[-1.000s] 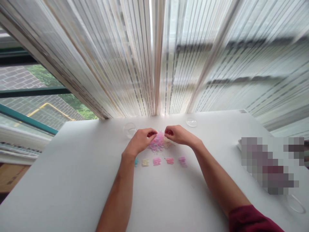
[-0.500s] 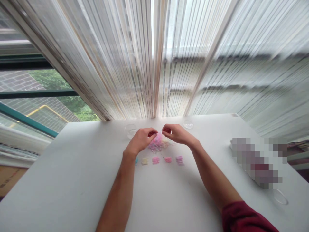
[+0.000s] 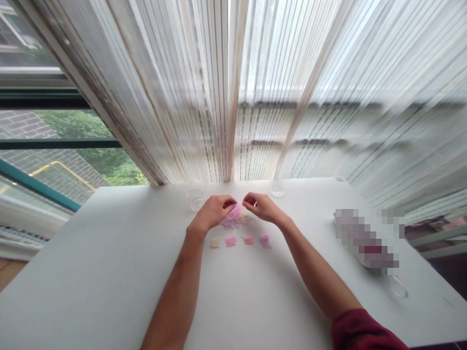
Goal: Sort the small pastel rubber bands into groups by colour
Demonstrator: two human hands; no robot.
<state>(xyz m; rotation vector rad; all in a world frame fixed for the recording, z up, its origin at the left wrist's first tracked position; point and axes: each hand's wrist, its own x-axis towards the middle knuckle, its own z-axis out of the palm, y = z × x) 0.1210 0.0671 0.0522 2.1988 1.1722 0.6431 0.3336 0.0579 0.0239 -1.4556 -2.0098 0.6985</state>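
Note:
A loose pile of thin pastel strands point(image 3: 233, 217), pink, lilac and pale yellow, lies on the white table point(image 3: 255, 296). My left hand point(image 3: 219, 209) is at its left, thumb and fingers pinched together over the pile. Opposite it, my right hand point(image 3: 260, 205) pinches in the same way, fingertips a small gap from the left ones. Whatever is between the fingertips is too small to make out. Nearer me sits a row of little bundles: a pale yellow one point(image 3: 215, 242), a bright pink one point(image 3: 230, 241), a coral pink one point(image 3: 248, 240) and a lilac one point(image 3: 265, 241).
Behind my left hand stands a transparent round container point(image 3: 195, 198); another transparent dish point(image 3: 277, 191) is behind the right. A long pixelated object point(image 3: 365, 243) with a loop strap point(image 3: 399, 287) lies at right. Striped curtains point(image 3: 204, 97) hang along the table's far edge.
The view has shifted slightly, moving the table items left in the picture. My right hand is a little closer to my left. A blue bundle is now almost hidden behind my left forearm.

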